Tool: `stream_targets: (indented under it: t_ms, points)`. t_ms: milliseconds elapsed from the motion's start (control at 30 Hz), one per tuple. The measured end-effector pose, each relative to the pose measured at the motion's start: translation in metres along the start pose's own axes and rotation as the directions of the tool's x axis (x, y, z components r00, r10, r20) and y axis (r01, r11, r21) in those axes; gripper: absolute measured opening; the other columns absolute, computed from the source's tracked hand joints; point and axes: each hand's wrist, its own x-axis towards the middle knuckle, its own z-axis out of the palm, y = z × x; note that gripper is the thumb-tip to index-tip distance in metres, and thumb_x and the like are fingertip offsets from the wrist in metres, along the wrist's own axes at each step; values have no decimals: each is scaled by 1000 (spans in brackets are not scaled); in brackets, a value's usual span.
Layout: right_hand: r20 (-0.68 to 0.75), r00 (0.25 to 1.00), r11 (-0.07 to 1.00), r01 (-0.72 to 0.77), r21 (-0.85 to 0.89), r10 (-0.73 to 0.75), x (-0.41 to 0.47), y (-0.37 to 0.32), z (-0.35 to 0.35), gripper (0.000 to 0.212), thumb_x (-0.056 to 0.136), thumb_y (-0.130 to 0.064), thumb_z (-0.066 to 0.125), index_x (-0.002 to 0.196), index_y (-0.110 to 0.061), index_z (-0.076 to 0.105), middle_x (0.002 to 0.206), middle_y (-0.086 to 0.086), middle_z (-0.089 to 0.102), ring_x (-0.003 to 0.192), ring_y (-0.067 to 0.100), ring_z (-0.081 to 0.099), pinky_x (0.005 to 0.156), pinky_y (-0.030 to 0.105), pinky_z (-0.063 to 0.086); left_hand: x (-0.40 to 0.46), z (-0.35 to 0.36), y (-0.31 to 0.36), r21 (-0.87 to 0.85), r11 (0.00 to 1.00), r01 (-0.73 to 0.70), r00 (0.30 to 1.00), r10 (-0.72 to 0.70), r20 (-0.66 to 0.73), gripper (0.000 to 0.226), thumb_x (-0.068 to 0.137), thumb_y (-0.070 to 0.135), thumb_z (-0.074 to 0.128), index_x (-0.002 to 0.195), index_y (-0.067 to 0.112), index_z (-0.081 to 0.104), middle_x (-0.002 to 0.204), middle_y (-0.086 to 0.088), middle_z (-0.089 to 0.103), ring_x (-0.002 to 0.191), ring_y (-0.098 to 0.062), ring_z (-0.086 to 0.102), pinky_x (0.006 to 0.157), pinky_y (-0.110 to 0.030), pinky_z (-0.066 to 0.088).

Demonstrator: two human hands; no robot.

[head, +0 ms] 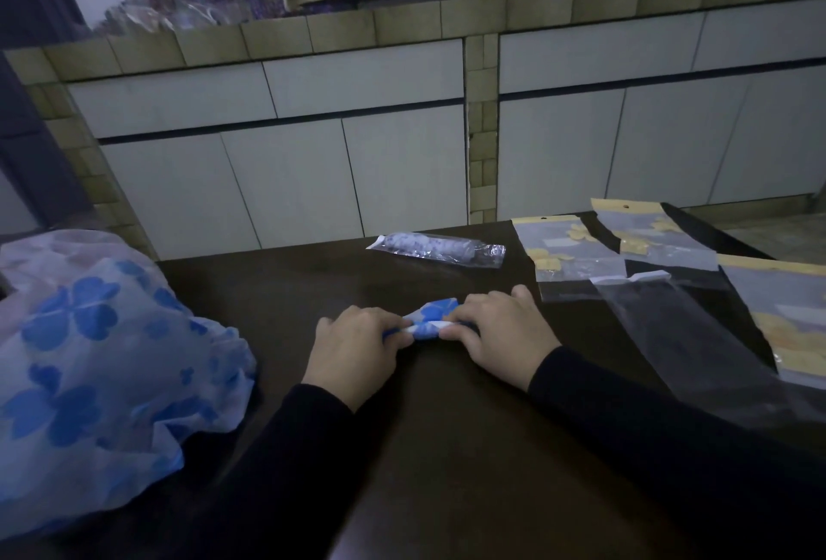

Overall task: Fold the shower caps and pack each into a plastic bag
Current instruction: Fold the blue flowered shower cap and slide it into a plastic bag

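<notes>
A white shower cap with blue flowers (432, 317), folded into a narrow roll, lies on the dark table (447, 448) at the centre. My left hand (355, 347) grips its left end and my right hand (498, 329) grips its right end, fingers curled over it; much of the roll is hidden under them. A pile of unfolded blue-flowered shower caps (103, 363) sits at the left. A clear empty plastic bag (684, 336) lies to the right of my right hand. One packed cap in a bag (436, 249) lies at the far table edge.
Several flat packets with yellow header cards (576, 251) lie at the right and far right of the table. A tiled wall with white panels (313, 166) rises behind the table's far edge.
</notes>
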Motion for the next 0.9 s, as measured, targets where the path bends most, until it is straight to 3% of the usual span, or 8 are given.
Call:
stream_targets:
  t_ms: [233,400,567,700,900]
  points:
    - [8,998,980,-61,190,60,0,3,2,30,98,-47,39,107,-29,61,102,-9,62,92,10,55,93,34,33,1,1,1,36,999,-14,1000,13,22,30,100,43,39,121,39,60,121,18,53,113,-10,38,84,-32,29]
    - [-8,995,944,-90,317,97,-3,2,0,15,95,-45,47,103,-32,49,87,-11,56,83,9,56,96,31,32,4,-1,3,65,998,-11,999,8,54,31,101,41,36,122,38,59,120,14,51,112,-12,40,84,-33,28]
    - [6,992,949,-121,291,124,-4,1,-3,18,95,-48,46,98,-31,51,88,-7,60,85,10,55,94,32,34,1,0,3,56,998,-12,1000,12,-5,27,101,41,36,118,39,57,109,13,53,104,-11,46,83,-32,30]
    - [-69,993,971,-82,222,99,-6,2,-1,15,94,-50,45,91,-35,46,93,-11,58,88,9,49,88,33,33,-2,1,2,-61,997,-43,996,38,-76,12,98,38,44,109,40,48,102,16,58,93,-8,48,84,-32,30]
    - [-174,981,993,-69,93,84,-3,8,5,26,94,-49,46,110,-33,60,111,-12,51,108,12,42,89,34,28,2,7,1,-42,997,-65,993,60,-103,6,99,37,40,104,39,42,97,9,60,90,-12,51,77,-31,27]
